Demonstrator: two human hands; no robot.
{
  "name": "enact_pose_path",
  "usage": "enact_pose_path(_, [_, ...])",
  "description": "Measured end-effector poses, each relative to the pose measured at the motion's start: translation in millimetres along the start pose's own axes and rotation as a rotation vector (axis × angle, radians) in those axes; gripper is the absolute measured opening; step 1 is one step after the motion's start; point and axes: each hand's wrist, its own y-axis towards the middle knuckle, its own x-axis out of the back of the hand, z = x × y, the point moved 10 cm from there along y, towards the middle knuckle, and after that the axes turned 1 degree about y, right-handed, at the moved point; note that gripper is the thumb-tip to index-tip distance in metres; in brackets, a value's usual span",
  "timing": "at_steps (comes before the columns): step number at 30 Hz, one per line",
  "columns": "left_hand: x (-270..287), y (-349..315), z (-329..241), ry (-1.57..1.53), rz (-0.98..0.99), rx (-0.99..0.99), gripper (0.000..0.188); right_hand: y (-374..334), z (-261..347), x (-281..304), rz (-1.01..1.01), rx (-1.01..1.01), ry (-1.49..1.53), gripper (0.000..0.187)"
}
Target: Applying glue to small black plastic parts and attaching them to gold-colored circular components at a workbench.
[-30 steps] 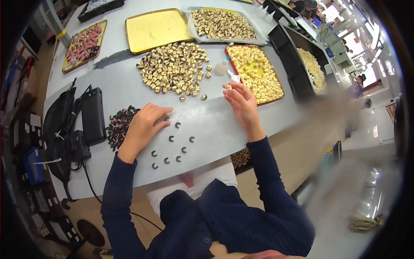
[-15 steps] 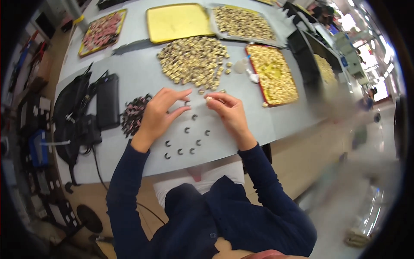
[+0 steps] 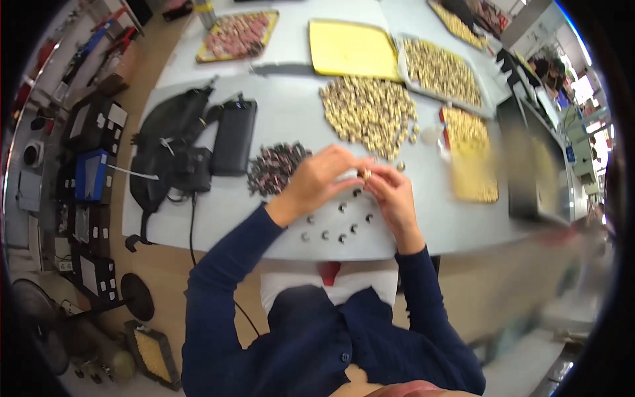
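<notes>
Both hands meet over the near part of the table. My right hand (image 3: 395,198) pinches a small gold-coloured piece (image 3: 366,175) between thumb and fingertips. From the left, my left hand (image 3: 323,177) brings its closed thumb and forefinger up against that piece; what sits between them is too small to tell. Below the hands, several dark C-shaped pieces (image 3: 342,208) lie scattered on the tabletop. A heap of small gold-and-dark pieces (image 3: 368,114) spreads just beyond my fingers. Beside my left wrist is a pile of dark and pinkish bits (image 3: 276,169).
At the back stand a yellow tray (image 3: 354,47), a tray of gold-and-dark pieces (image 3: 442,71) and a tray of pink pieces (image 3: 239,36). A red-edged tray of pale gold pieces (image 3: 473,142) is to the right. Leftward lie a black pouch (image 3: 173,119) and a black rectangular case (image 3: 235,137).
My hands, apart half a second ago with a dark C-shaped piece at my left fingertips, have come together at the gold-coloured piece. The whole view has shifted, moving the table rightward in the picture.
</notes>
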Motion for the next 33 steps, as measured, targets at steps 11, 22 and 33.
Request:
enact_pose_path(11, [-13.6, -3.5, -6.5, -0.166, -0.02, 0.023, 0.039, -13.8, -0.8, -9.3, 0.195, -0.113, 0.228, 0.027])
enact_pose_path(22, [-22.4, -7.9, -4.4, -0.036, 0.116, 0.049, 0.04, -11.1, 3.3, 32.8, 0.027, 0.026, 0.04, 0.027])
enact_pose_path(33, [-65.9, -14.5, 9.0, -0.115, 0.39, 0.086, 0.033, -23.5, 61.9, 79.8, -0.206, 0.389, -0.449, 0.037])
